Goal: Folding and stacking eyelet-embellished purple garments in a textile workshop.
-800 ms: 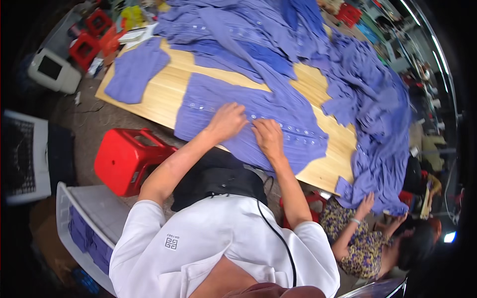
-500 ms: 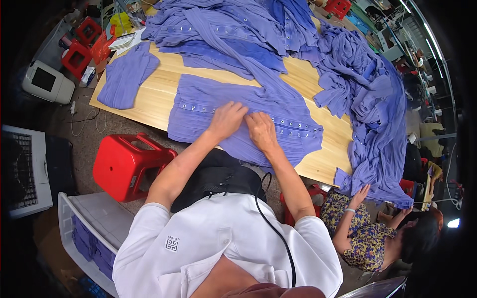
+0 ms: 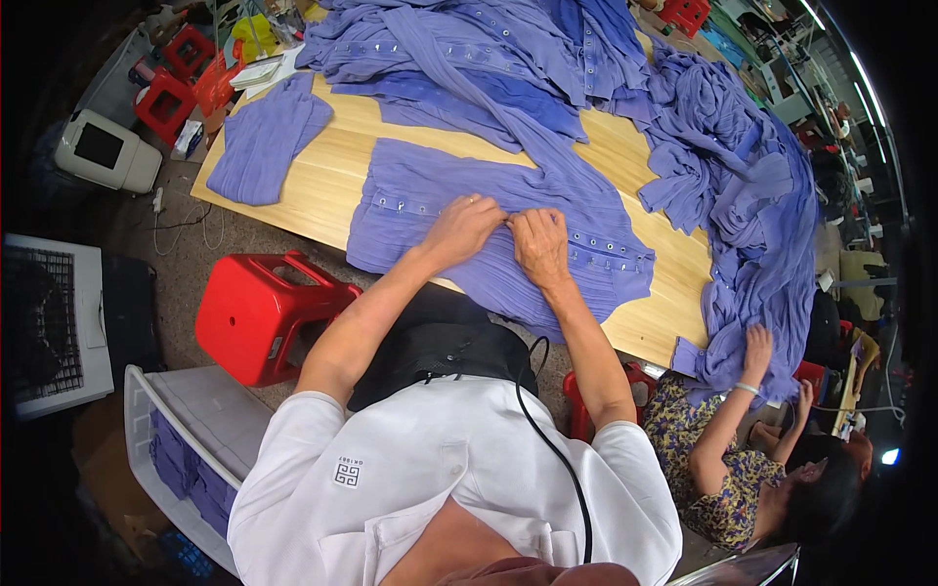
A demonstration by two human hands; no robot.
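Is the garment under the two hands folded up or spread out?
Spread out: the purple garment lies flat across the wooden table.

Both hands (image 3: 463,230) (image 3: 540,246) curled, side by side

Garment (image 3: 420,171): blue-violet, with fine tonal lines; fasteners (image 3: 401,204) silvery white. Table (image 3: 674,293): pale yellow wood with slightly darker grain streaks. Folded piece (image 3: 269,142): blue-violet, matching the garment. Rear pile (image 3: 459,54): blue-violet, with deeper blue sections. Right pile (image 3: 752,195): blue-violet, with darker blue patches. Near stool (image 3: 259,313): uniform red. Bin (image 3: 137,439): white; cloth (image 3: 186,459) inside it, violet. Shirt (image 3: 420,420): plain white, except for a dark square emblem (image 3: 347,475) of geometric lines. Cable (image 3: 562,449): black. Co-worker's dress (image 3: 723,488): yellow and purple floral print on a dark ground. Wristband (image 3: 746,388): white. Appliance (image 3: 127,161): off-white, with a black window (image 3: 99,145). Floor (image 3: 186,254): grey-brown.
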